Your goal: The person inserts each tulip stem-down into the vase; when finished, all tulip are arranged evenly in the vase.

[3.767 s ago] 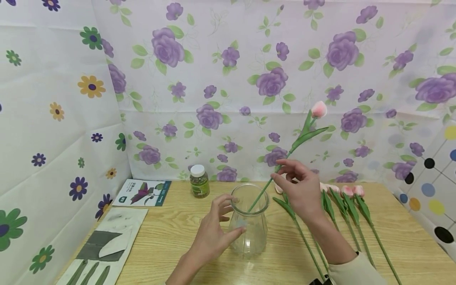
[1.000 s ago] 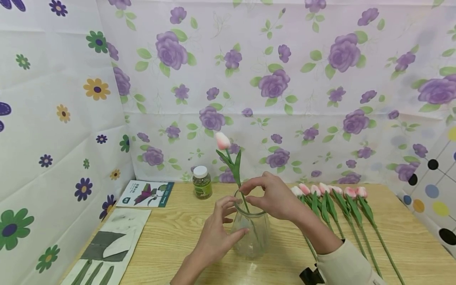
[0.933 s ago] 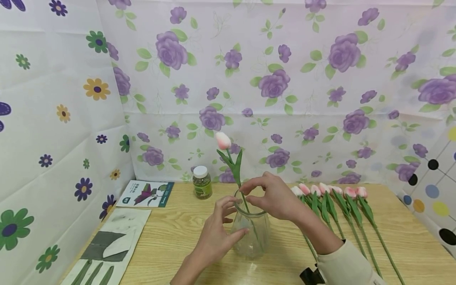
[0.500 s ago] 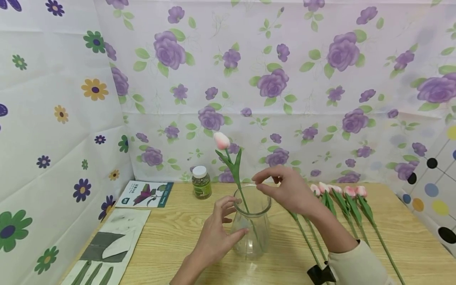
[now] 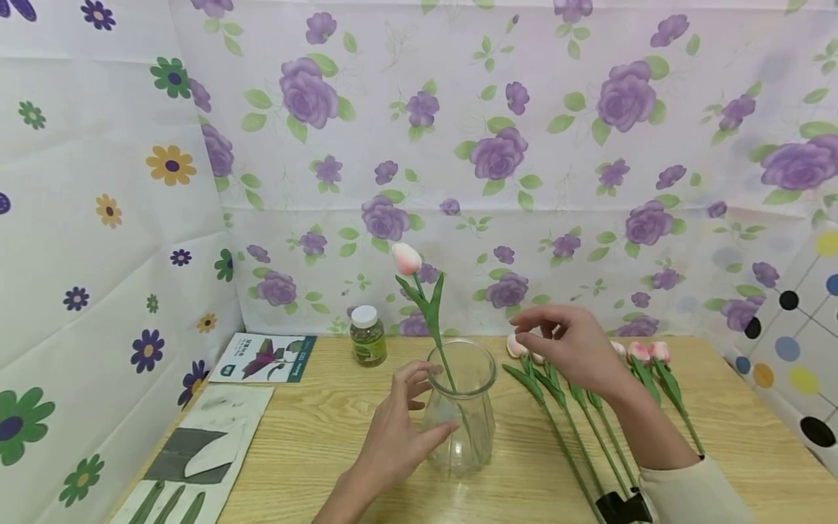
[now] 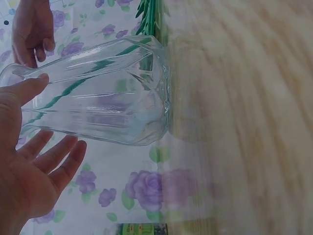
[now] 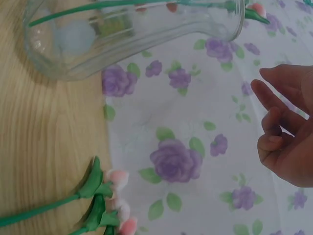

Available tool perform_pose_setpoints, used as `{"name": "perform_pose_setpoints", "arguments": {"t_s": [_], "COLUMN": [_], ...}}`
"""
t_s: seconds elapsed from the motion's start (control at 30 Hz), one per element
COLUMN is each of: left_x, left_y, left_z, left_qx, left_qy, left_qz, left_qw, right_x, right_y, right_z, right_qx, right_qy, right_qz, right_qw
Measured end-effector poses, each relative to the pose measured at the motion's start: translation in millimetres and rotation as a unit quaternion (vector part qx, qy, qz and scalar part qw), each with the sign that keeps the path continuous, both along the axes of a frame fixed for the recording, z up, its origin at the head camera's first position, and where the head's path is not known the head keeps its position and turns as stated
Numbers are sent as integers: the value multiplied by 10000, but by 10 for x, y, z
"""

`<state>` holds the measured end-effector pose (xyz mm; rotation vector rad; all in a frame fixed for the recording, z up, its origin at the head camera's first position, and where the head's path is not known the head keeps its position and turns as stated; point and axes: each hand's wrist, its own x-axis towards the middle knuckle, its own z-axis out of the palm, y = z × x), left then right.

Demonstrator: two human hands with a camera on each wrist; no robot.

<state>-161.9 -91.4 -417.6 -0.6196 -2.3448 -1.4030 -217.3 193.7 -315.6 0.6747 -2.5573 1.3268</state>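
Observation:
A clear glass vase [image 5: 461, 437] stands upright on the wooden table, with one pink-and-white artificial tulip [image 5: 407, 259] leaning to the left in it. The tulip's green stem [image 6: 73, 87] shows through the glass in the left wrist view. My left hand [image 5: 402, 426] holds the vase from its left side, thumb in front and fingers by the neck. To the right of the vase, my right hand [image 5: 576, 349] hovers above the lying tulips [image 5: 553, 397], holding nothing. Its thumb and forefinger are apart in the right wrist view, the other fingers loosely bent.
Several tulips lie at the right, partly hidden by the right arm. A white-lidded jar [image 5: 368, 336] stands behind the vase to the left. A printed card [image 5: 263, 358] and a grey-white sheet [image 5: 196, 444] lie along the left edge. Patterned cloth [image 5: 406, 145] walls the back.
My right hand has lowered the tulip into the vase, let go of its stem and moved right over the lying tulips. The left hand has stayed at the vase.

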Motion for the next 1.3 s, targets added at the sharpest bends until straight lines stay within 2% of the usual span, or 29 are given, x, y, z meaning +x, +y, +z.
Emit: {"name": "perform_pose_setpoints", "arguments": {"t_s": [0.13, 0.27, 0.4, 0.7, 0.9, 1.3], "left_x": [-2, -5, -6, -13, -13, -4], "left_y": [-4, -12, -20, -28, -26, -28], "left_z": [5, 13, 14, 10, 3, 5], "left_qx": [-12, 22, -27, -83, -64, 14], "left_qy": [-14, -24, -25, -109, -77, -152], "left_qz": [-24, -72, -115, -125, -147, -149], "left_qw": [10000, 10000, 9999, 9998, 9998, 9998], "right_x": [-21, -37, -39, -53, -82, -73], "right_y": [125, 234, 324, 452, 494, 526], "right_z": [-121, -249, -359, -632, -774, -1035], "right_qx": [140, 305, 252, 149, 149, 518], "right_qy": [-117, -417, -719, -1021, -1139, -1777], "right_qz": [-114, -181, -158, -23, -51, -154], "right_qw": [9998, 9985, 9970, 9947, 9934, 9826]}}
